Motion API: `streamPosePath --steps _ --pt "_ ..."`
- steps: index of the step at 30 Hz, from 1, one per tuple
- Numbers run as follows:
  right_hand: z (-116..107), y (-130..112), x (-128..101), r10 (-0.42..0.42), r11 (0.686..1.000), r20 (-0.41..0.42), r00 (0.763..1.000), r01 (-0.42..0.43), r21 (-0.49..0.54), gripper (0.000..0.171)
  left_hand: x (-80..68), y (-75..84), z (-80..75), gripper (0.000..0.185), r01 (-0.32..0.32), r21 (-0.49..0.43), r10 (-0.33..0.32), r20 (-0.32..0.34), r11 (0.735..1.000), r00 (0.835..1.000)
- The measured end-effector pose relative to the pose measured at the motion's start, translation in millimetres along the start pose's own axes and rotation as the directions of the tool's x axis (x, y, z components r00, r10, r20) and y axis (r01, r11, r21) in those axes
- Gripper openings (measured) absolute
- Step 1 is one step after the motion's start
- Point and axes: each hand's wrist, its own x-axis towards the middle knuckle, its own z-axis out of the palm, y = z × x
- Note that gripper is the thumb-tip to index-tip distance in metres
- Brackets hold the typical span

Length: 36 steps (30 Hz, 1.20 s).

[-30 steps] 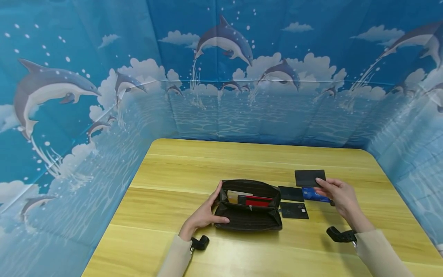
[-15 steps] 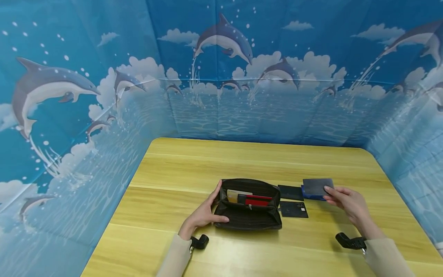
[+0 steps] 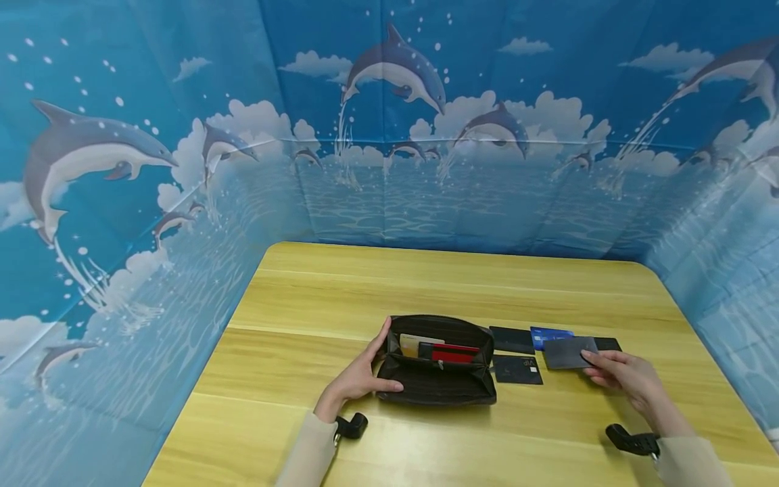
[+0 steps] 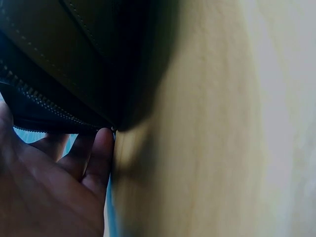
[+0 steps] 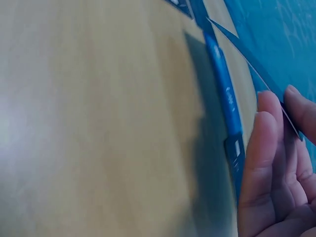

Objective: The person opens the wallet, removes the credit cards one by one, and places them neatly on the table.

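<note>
A black zip wallet lies spread apart on the table, with a yellowish card and a red card showing in its slots. My left hand holds the wallet's left end, thumb on the near flap and fingers along the far side; the left wrist view has fingertips at the zipped edge. Between thumb and fingers, my right hand pinches a dark card by its right end. In the right wrist view this card is seen edge-on, tilted above the table.
Right of the wallet lie a black card, a black VIP card, a blue card and another dark card, partly covered by the held one. A dolphin-print curtain surrounds the wooden table.
My right hand has moved right and nearer with the dark card, passing over the blue card, which shows again. Another dark card now shows beyond it. The left hand keeps its hold on the wallet.
</note>
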Motion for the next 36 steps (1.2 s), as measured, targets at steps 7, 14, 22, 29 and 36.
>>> streamPosePath --steps 7,14,22,29,36 --pt "-3.8 11.0 -1.7 0.082 0.995 0.007 0.997 -0.081 -0.063 0.014 0.5 0.1 -1.0 0.116 0.002 -0.002 -0.002 -0.004 1.0 1.0" --pt "-2.3 16.8 -5.9 0.109 0.989 -0.027 0.994 -0.111 -0.098 0.016 1.1 -0.1 -0.8 0.116 -0.001 -0.004 0.001 -0.003 1.0 1.0" --pt "-0.3 21.3 -4.6 0.07 0.948 -0.112 0.991 -0.101 -0.301 0.037 0.9 -1.3 -0.5 0.115 0.004 -0.009 -0.004 0.002 1.0 1.0" --pt "-0.2 19.5 -4.9 0.012 0.866 -0.191 0.981 -0.106 -0.488 0.054 0.6 -0.9 0.0 0.115 0.002 -0.023 -0.001 0.006 1.0 1.0" --pt "0.5 16.1 -5.8 -0.025 0.774 -0.242 0.97 -0.134 -0.619 0.063 0.8 -0.8 1.0 0.115 -0.001 -0.022 0.001 0.005 1.0 1.0"
